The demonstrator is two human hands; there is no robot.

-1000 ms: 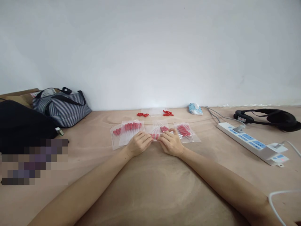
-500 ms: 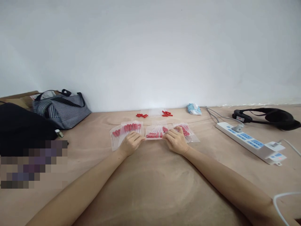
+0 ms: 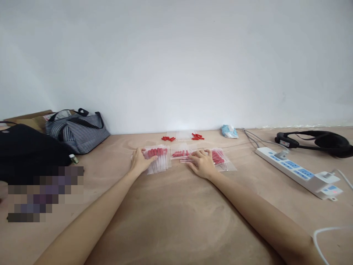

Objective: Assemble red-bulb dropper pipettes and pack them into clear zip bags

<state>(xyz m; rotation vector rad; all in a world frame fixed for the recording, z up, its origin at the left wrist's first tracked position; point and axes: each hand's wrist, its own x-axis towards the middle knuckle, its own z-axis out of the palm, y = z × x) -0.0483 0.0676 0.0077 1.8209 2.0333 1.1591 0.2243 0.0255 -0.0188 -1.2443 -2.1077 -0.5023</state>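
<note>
My left hand [image 3: 140, 161] is at the left clear bag [image 3: 159, 166], which holds several white sticks with red ends. Its thumb lies across the bag and the fingers are spread apart at its left side. My right hand [image 3: 203, 164] has its fingers bent down over the near edge of the middle clear bag [image 3: 179, 147], which has red pieces inside. Pale strips stick out left of those fingers. Just right of that hand is another clear bag [image 3: 228, 166] with red-ended sticks, partly covered by the fingers.
Two small piles of red pieces [image 3: 168, 138] [image 3: 198, 136] lie near the wall, with white sticks [image 3: 183, 136] between. A blue packet [image 3: 229, 131], a power strip [image 3: 292, 169] and a black headset [image 3: 333, 143] are at right. A striped bag [image 3: 86, 134] and a black bag [image 3: 30, 154] stand left.
My left hand has let go of the middle bag's edge and moved left, its fingers now spread by the left bag. My right hand stays on the middle bag. The view has shifted slightly.
</note>
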